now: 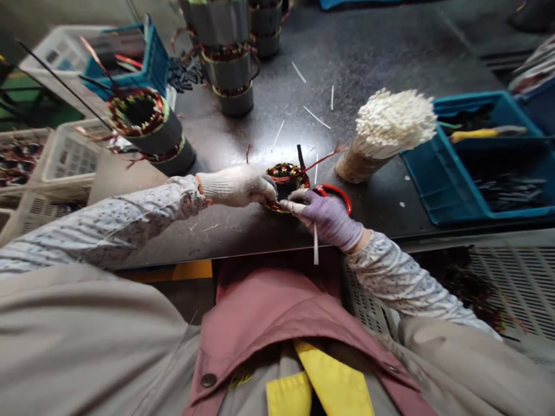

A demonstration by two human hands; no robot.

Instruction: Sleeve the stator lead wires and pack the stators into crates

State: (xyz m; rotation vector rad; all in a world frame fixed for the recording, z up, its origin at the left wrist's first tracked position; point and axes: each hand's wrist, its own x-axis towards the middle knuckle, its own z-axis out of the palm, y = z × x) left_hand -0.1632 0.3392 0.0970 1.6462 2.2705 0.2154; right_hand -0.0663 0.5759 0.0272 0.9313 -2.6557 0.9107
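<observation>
A motor stator (284,171) with copper windings sits near the table's front edge, a black sleeve and reddish lead wires sticking up from it. At its left rim, my left hand (238,186), in a white knit glove, has its fingers closed on the edge; the exact pinch is partly hidden. My right hand (327,218), in a purple glove, is closed at the stator's near right side. A white tie strip (315,245) hangs down from under its fingers. Red-handled scissors (344,196) show just behind that hand; whether the hand touches them I cannot tell.
To the right stand a bundle of white ties (368,144) and a blue bin (433,190) with a yellow-handled tool (474,134). Stacked stators (234,98) rise at the back, more stators (160,133) on the left. Loose strips (316,117) lie on the table (381,58).
</observation>
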